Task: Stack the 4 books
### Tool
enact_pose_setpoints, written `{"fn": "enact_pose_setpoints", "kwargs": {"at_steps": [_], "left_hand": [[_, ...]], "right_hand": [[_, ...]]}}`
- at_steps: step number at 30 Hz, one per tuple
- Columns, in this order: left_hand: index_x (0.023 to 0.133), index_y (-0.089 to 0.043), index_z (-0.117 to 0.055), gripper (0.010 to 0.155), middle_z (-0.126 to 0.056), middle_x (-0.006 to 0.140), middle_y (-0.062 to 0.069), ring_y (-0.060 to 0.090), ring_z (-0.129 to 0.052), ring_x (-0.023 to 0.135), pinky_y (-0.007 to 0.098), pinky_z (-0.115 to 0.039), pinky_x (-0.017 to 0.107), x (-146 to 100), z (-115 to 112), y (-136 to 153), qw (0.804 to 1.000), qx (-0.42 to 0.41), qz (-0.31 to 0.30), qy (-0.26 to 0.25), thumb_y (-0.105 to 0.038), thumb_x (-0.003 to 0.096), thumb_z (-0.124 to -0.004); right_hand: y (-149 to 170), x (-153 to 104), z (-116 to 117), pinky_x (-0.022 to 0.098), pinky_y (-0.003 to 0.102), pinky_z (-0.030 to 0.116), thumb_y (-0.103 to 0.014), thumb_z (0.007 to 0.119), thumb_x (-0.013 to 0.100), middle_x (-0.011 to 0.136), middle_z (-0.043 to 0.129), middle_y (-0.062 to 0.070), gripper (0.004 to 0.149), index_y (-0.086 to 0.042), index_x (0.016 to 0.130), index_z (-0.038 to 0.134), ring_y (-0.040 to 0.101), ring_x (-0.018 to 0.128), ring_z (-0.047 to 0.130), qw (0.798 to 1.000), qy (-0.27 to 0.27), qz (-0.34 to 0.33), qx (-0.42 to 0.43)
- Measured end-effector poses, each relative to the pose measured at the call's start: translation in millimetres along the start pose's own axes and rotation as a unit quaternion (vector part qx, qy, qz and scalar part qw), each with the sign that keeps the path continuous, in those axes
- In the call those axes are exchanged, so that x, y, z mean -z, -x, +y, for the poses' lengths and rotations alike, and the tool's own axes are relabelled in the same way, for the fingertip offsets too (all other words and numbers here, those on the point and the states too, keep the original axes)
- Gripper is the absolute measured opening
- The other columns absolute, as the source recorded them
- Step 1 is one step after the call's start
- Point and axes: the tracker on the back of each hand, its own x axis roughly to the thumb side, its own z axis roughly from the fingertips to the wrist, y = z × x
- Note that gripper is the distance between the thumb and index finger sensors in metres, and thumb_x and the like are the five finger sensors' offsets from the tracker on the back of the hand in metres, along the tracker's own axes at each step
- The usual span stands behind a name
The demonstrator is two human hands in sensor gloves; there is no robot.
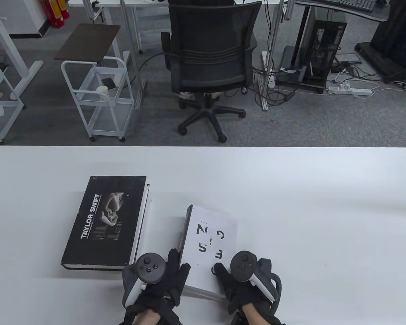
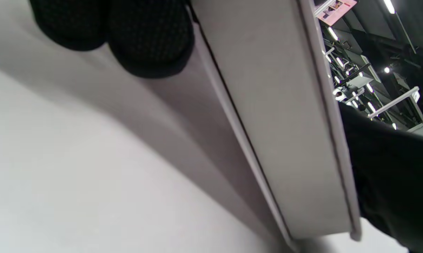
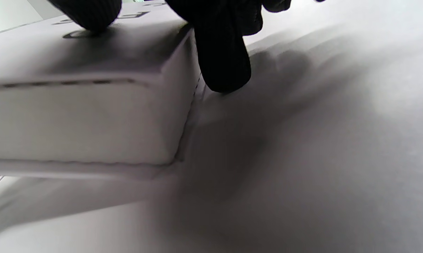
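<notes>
The left hand [image 1: 162,274] and right hand [image 1: 243,281] grip the near end of the white book [image 1: 209,243], one at each near corner. The right wrist view shows a thumb on the cover and another finger down the side edge, so that hand pinches the corner. The left wrist view shows the book's edge lifted off the table [image 1: 291,203], fingertips [image 2: 148,45] beside it; how those fingers close is not clear. In the right wrist view another white layer lies under the held block, perhaps a second book, though this cannot be told for certain.

The black book [image 1: 105,223] lies just to the left, flat, with a further book's edge [image 1: 148,189] showing beneath it. The step in hand appears to be carrying the white book onto that pile. To do it well, the person should keep both grips level so that the thick block does not sag or slide, lift it above the black cover, align its spine with the one below, and lower it flat before letting go.

The table is white and smooth. Beyond it stand an office chair [image 1: 206,61], a white wire cart [image 1: 98,98], a computer tower [image 1: 321,50] and loose cables [image 1: 352,88] on grey carpet.
</notes>
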Motion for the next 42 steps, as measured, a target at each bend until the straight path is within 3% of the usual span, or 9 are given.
{"fn": "enact_pose_setpoints", "kwargs": {"at_steps": [5, 8, 13, 20, 25, 32, 42], "left_hand": [[0.108, -0.007, -0.033, 0.072, -0.070, 0.086, 0.024, 0.021, -0.094, 0.036, 0.050, -0.081, 0.038, -6.1, 16.9, -12.3, 1.000, 0.025, 0.010, 0.002, -0.049, 0.0546, -0.054], [0.108, -0.006, -0.035, 0.071, -0.071, 0.085, 0.026, 0.023, -0.094, 0.033, 0.051, -0.081, 0.036, -14.4, 38.8, -23.0, 0.998, 0.056, 0.008, -0.004, -0.047, 0.0542, -0.055], [0.108, -0.006, -0.035, 0.069, -0.071, 0.086, 0.026, 0.024, -0.095, 0.033, 0.052, -0.081, 0.037, -30.7, 83.0, -28.2, 0.996, 0.081, 0.012, -0.037, -0.046, 0.0539, -0.054], [0.108, -0.007, -0.037, 0.068, -0.069, 0.087, 0.027, 0.026, -0.094, 0.035, 0.054, -0.079, 0.038, -50.6, 153.7, -15.3, 0.992, 0.019, 0.039, -0.118, -0.045, 0.0536, -0.054], [0.108, -0.007, -0.039, 0.068, -0.071, 0.087, 0.027, 0.029, -0.095, 0.036, 0.056, -0.078, 0.039, -60.0, 195.8, 12.6, 0.982, -0.034, 0.080, -0.168, -0.044, 0.0534, -0.055], [0.108, -0.007, -0.041, 0.067, -0.073, 0.088, 0.027, 0.030, -0.095, 0.036, 0.057, -0.078, 0.039, -64.5, 218.3, 55.1, 0.967, -0.099, 0.134, -0.194, -0.043, 0.0534, -0.056], [0.108, -0.009, -0.043, 0.066, -0.074, 0.091, 0.023, 0.033, -0.098, 0.045, 0.058, -0.077, 0.045, -58.2, 217.0, 86.8, 0.958, -0.119, 0.166, -0.201, -0.043, 0.0532, -0.056]], "right_hand": [[-3.1, -1.8, -3.3, 0.074, 0.065, 0.045, -0.059, 0.051, 0.063, 0.113, 0.048, 0.028, 0.076, 0.004, 0.094, 0.079, 0.054, 0.101, 0.037, 1.000, 0.003, -0.017, 0.002], [-4.4, -4.5, -8.4, 0.074, 0.065, 0.047, -0.059, 0.050, 0.063, 0.113, 0.048, 0.028, 0.074, 0.001, 0.101, 0.073, 0.055, 0.101, 0.038, 0.999, 0.019, -0.026, 0.014], [-4.1, -8.0, -16.2, 0.074, 0.065, 0.049, -0.059, 0.050, 0.063, 0.113, 0.049, 0.029, 0.076, 0.003, 0.102, 0.070, 0.056, 0.100, 0.041, 0.998, 0.043, -0.032, 0.030], [-4.8, -7.5, -15.8, 0.074, 0.065, 0.050, -0.059, 0.050, 0.063, 0.113, 0.050, 0.029, 0.076, 0.003, 0.103, 0.069, 0.056, 0.100, 0.042, 0.998, 0.040, -0.036, 0.027], [-4.5, -7.1, -15.3, 0.073, 0.065, 0.051, -0.059, 0.051, 0.063, 0.112, 0.050, 0.029, 0.076, 0.003, 0.103, 0.069, 0.056, 0.100, 0.043, 0.998, 0.038, -0.036, 0.027], [-5.2, -7.1, -14.9, 0.073, 0.065, 0.052, -0.060, 0.051, 0.063, 0.112, 0.050, 0.029, 0.076, 0.002, 0.104, 0.069, 0.056, 0.100, 0.044, 0.998, 0.032, -0.037, 0.027], [-5.7, -6.5, -13.8, 0.073, 0.064, 0.054, -0.060, 0.051, 0.063, 0.112, 0.051, 0.029, 0.077, 0.003, 0.103, 0.069, 0.056, 0.100, 0.045, 0.999, 0.023, -0.035, 0.028]]}}
